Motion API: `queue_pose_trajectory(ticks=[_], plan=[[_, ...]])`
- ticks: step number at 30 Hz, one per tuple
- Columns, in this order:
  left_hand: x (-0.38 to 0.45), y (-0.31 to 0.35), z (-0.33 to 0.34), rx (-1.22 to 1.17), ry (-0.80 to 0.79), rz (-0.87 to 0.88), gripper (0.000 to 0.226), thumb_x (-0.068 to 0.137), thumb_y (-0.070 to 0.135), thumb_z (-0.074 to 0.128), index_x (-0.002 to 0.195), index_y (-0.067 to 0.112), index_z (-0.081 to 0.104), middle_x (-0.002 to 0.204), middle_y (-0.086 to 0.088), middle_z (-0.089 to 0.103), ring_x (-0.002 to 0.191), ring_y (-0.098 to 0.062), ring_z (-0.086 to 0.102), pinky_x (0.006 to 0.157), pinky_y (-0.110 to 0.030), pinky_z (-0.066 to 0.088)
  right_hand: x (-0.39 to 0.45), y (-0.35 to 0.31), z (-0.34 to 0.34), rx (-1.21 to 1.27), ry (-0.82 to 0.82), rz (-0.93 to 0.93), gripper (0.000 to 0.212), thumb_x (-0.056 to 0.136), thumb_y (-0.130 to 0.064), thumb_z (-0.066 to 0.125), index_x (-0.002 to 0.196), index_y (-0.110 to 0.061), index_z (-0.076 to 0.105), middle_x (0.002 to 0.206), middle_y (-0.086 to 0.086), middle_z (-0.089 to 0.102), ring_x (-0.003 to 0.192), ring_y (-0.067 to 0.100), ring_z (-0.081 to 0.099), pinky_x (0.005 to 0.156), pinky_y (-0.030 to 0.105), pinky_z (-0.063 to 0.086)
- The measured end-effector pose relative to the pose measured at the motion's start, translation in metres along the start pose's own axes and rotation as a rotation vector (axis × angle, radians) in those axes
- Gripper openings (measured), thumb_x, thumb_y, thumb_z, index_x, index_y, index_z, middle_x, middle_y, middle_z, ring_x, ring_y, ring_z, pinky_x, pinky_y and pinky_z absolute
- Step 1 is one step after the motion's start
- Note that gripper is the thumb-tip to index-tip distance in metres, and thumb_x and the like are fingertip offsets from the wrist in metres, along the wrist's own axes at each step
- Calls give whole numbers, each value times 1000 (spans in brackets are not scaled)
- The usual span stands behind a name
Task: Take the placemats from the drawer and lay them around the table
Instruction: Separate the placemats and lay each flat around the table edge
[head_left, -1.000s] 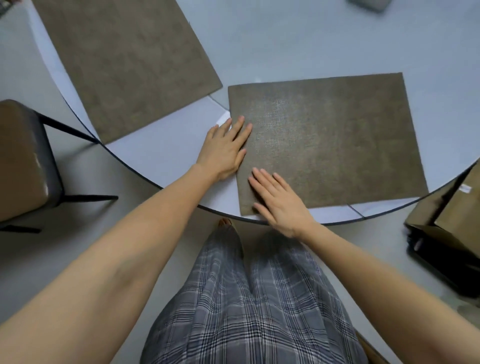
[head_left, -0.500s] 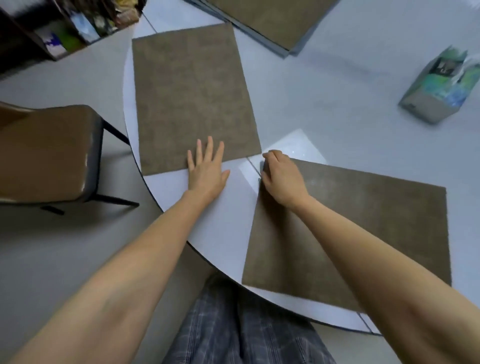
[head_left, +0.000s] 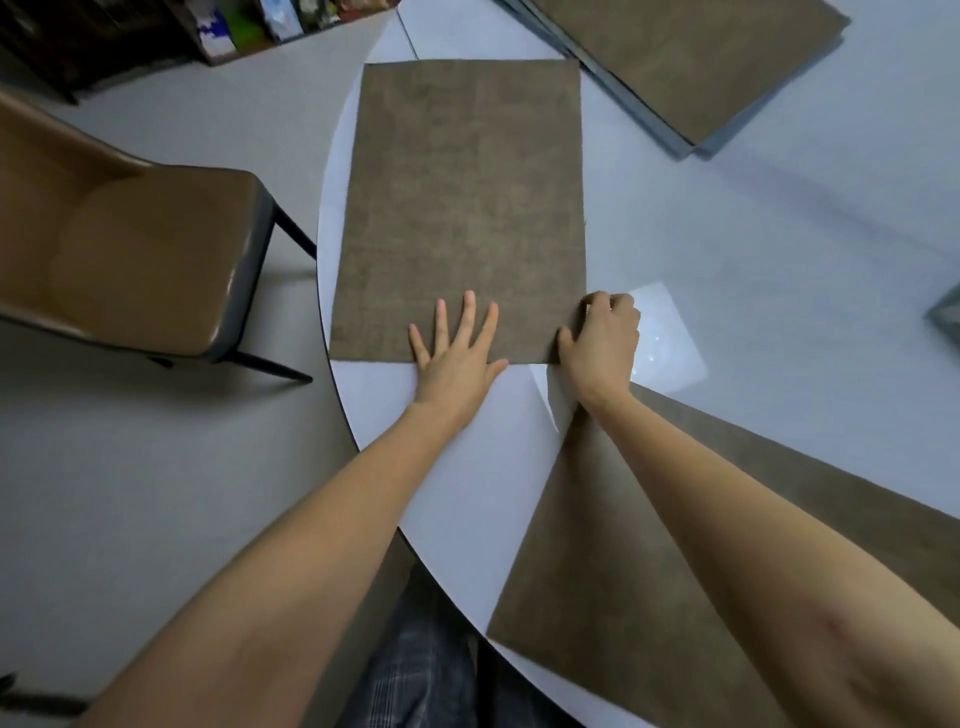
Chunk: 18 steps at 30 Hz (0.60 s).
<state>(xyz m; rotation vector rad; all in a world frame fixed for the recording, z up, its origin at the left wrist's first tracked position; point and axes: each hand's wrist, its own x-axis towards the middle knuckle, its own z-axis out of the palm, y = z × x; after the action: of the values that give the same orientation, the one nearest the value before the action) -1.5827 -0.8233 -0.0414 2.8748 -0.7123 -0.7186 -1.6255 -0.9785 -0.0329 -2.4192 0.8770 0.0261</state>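
Observation:
A brown placemat (head_left: 462, 208) lies flat near the left edge of the round white table (head_left: 727, 249). My left hand (head_left: 457, 358) rests flat with spread fingers on the mat's near edge. My right hand (head_left: 602, 343) grips the mat's near right corner with curled fingers. A second brown placemat (head_left: 587, 561) lies at the table's near edge under my right forearm. A stack of more placemats (head_left: 691, 62) sits at the far right of the table.
A brown chair (head_left: 124, 260) with dark legs stands left of the table. Shelves with boxes (head_left: 234, 31) line the far wall. A teal box corner (head_left: 948, 317) shows at the right edge. My plaid-clad legs (head_left: 415, 660) are beside the table's rim.
Both hands have left the near placemat and moved to the far one. The left hand now lies on its near edge and the right hand holds its corner.

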Motion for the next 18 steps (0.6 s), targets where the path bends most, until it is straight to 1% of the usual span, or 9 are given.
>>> queue_pose_trajectory(ticks=[3,5,7,9,11,13,15,17,18], plan=[[1,0,-1,116,9,9,68,99,53,31,155,27,2,163,-3,-6,148,-37,-3,111,-67,-1,7,3,0,-42,16,-11,39,86,-20,54,122,-4,49,138,18,39,127,35,36,103,41,33],[2,-5,-5,248,72,71,69,95,58,35,154,26,18,160,-9,17,144,-35,22,110,-69,6,7,4,3,-57,23,-38,41,87,-20,52,125,-4,47,142,18,36,131,35,34,107,43,32],[13,-16,-17,355,161,207,73,87,67,35,146,24,38,144,-9,45,129,-29,45,112,-66,14,7,5,5,-58,56,-52,38,88,-19,51,123,-4,49,141,18,39,131,34,35,108,43,31],[39,-28,-40,337,193,363,80,81,73,29,139,22,48,128,-6,54,119,-26,50,115,-57,16,14,2,5,-39,110,-23,33,90,-20,50,118,-4,53,139,17,43,130,33,38,108,42,30],[78,-29,-70,274,172,484,80,80,74,30,138,21,47,128,-5,52,121,-25,47,118,-48,18,32,-3,3,-26,175,16,32,91,-21,47,118,-4,55,135,15,47,126,32,42,106,41,31],[125,-23,-96,228,165,504,78,84,70,39,146,22,36,141,-5,43,133,-24,37,119,-47,14,58,-10,-1,-13,242,61,34,93,-22,45,121,-4,54,133,14,48,123,32,45,103,41,33],[173,-13,-116,189,93,420,89,83,70,48,154,27,15,158,-6,21,146,-27,14,119,-54,6,91,-21,-5,-30,275,85,35,94,-22,44,124,-4,53,133,14,47,122,32,45,102,41,34],[216,-2,-133,168,-24,335,107,76,74,55,154,31,-4,163,-4,-4,148,-33,-9,115,-63,0,127,-32,-9,-64,276,79,38,95,-23,45,127,-5,49,135,14,45,122,32,44,103,40,34],[234,3,-139,160,-76,309,115,71,76,58,153,33,-9,162,-4,-13,147,-35,-15,113,-67,0,145,-36,-11,-85,271,77,40,94,-24,45,130,-5,47,136,13,44,123,31,43,104,39,34]])
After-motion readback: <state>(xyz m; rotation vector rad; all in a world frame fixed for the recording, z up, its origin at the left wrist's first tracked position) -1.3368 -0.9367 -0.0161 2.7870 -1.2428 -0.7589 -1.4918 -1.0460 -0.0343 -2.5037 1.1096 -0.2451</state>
